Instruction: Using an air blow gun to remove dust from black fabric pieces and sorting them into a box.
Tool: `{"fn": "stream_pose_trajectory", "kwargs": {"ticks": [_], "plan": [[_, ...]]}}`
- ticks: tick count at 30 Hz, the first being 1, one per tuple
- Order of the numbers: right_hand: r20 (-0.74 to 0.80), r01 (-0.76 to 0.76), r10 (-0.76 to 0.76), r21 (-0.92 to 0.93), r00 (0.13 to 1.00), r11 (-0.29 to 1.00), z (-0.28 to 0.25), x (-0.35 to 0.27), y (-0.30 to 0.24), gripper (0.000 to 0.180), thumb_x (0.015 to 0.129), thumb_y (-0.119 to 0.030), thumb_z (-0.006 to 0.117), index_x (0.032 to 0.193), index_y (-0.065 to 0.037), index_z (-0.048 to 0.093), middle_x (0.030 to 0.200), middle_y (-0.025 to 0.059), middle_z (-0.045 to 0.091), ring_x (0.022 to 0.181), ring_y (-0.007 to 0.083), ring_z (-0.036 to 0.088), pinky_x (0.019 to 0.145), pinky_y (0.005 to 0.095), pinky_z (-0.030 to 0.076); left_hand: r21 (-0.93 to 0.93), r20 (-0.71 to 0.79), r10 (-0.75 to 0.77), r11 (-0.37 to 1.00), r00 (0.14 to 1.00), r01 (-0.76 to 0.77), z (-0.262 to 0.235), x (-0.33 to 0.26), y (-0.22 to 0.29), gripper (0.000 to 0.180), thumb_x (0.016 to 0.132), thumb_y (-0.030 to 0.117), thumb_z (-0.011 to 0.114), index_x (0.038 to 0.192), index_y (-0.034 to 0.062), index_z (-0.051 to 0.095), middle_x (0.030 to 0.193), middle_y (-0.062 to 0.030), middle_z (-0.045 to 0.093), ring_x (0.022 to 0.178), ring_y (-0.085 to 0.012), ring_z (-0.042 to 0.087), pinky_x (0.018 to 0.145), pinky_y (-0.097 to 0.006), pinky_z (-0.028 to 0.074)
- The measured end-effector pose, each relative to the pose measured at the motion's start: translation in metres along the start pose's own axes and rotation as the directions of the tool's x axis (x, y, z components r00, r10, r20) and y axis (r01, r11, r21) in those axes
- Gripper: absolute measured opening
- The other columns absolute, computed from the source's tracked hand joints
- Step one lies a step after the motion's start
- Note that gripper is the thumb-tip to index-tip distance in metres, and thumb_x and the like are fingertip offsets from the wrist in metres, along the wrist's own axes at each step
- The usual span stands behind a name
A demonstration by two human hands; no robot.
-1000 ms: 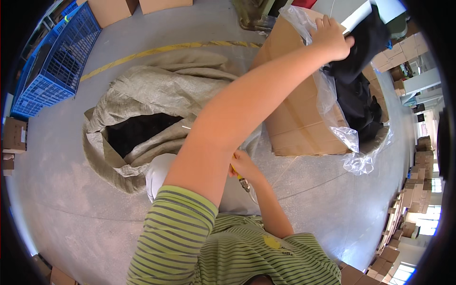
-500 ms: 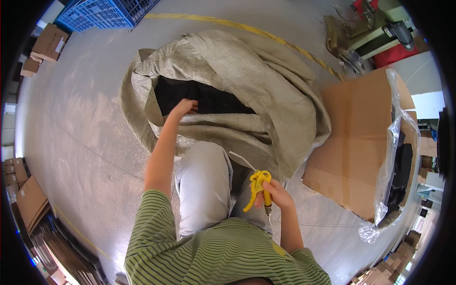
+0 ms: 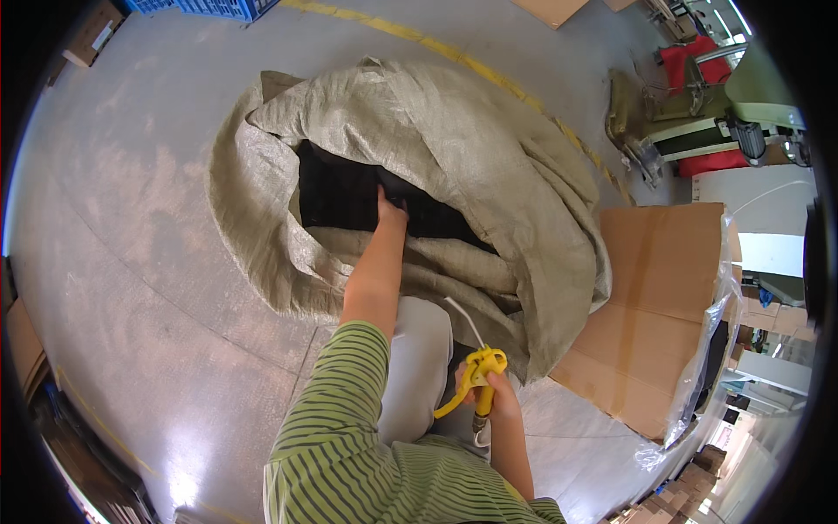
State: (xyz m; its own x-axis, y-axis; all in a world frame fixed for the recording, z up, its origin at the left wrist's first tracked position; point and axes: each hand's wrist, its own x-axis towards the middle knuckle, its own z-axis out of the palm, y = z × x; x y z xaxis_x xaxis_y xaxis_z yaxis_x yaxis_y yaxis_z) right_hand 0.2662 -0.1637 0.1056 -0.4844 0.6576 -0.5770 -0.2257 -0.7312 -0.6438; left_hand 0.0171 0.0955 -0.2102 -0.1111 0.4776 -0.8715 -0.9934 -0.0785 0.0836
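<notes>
My left hand [image 3: 392, 210] reaches into the mouth of a large beige woven sack [image 3: 463, 122] that lies on the floor before me. Two fingers show spread apart against the black material [image 3: 340, 192] inside; the other fingertips are hidden. What the black pieces are, I cannot make out. At my right knee, my right hand [image 3: 502, 395] grips a yellow air blow gun [image 3: 483, 371]. Its thin pale nozzle [image 3: 463, 320] points up toward the sack, and a hose fitting [image 3: 480, 424] hangs below the fist.
To the right of the sack stands a big cardboard box [image 3: 646, 306] with clear plastic film [image 3: 703, 375] over its edge. A yellow floor line [image 3: 419, 39] runs behind the sack. Machinery [image 3: 698, 131] is at the far right, a blue crate [image 3: 218, 7] at the far left.
My left hand has moved to the right and deeper over the black material inside the sack. My right hand still holds the blow gun. The view has shifted.
</notes>
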Motion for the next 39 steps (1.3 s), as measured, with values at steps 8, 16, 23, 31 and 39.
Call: {"fn": "stream_pose_trajectory", "kwargs": {"ticks": [8,16,23,31,39], "plan": [[-0.088,0.077,-0.053,0.292,0.995,0.953,0.018,-0.010,-0.030,0.050,0.085,-0.050,0.046,0.105,-0.004,0.045,0.079,0.0169,0.055,0.079,0.0338,0.058,0.087,0.0574,0.039,-0.015,-0.270,0.045,0.999,0.962,-0.051,-0.022,0.023,-0.012,0.044,0.075,0.026,0.064,0.115,0.0137,0.050,0.115,-0.0073,0.053,0.107,-0.0278,0.048,0.087,-0.048,0.041],[-0.168,-0.020,0.020,0.000,0.986,1.000,-0.004,0.013,-0.042,0.047,0.090,-0.048,0.042,0.100,-0.003,0.047,0.064,0.0085,0.051,0.054,0.0169,0.052,0.058,0.0333,0.048,0.574,-0.065,0.324,0.786,0.944,-0.231,-0.023,-0.135,0.044,0.056,0.067,0.003,0.070,0.117,0.0018,0.045,0.102,-0.0136,0.059,0.089,-0.0278,0.058,0.079,-0.041,0.047],[-0.284,0.075,-0.198,-0.393,0.938,0.917,-0.015,0.054,-0.062,0.036,0.089,-0.036,0.053,0.096,0.000,0.052,0.058,0.0047,0.050,0.044,0.0102,0.048,0.041,0.0248,0.043,0.512,0.803,0.420,-0.124,0.422,-0.850,-0.005,-0.285,0.058,0.049,0.067,0.006,0.072,0.110,-0.0043,0.052,0.095,-0.0148,0.063,0.088,-0.0221,0.059,0.080,-0.029,0.044],[-0.007,0.177,-0.187,-0.299,0.982,0.938,0.012,0.062,-0.081,0.030,0.089,-0.032,0.053,0.094,-0.002,0.053,0.061,0.0009,0.047,0.044,0.0082,0.047,0.040,0.0230,0.041,0.486,0.865,0.396,-0.504,0.309,-0.714,0.017,-0.325,0.108,0.046,0.068,0.002,0.069,0.109,-0.0079,0.052,0.096,-0.0189,0.063,0.087,-0.0271,0.062,0.079,-0.034,0.047],[0.188,0.025,0.061,-0.426,0.980,0.904,0.025,0.070,-0.073,0.036,0.088,-0.036,0.054,0.098,-0.002,0.054,0.057,0.0008,0.048,0.045,0.0081,0.047,0.040,0.0237,0.040,0.806,0.400,0.385,0.284,0.832,-0.519,-0.053,-0.299,0.137,0.041,0.071,0.003,0.069,0.109,-0.0062,0.055,0.100,-0.0132,0.062,0.089,-0.0224,0.061,0.078,-0.032,0.049]]}}
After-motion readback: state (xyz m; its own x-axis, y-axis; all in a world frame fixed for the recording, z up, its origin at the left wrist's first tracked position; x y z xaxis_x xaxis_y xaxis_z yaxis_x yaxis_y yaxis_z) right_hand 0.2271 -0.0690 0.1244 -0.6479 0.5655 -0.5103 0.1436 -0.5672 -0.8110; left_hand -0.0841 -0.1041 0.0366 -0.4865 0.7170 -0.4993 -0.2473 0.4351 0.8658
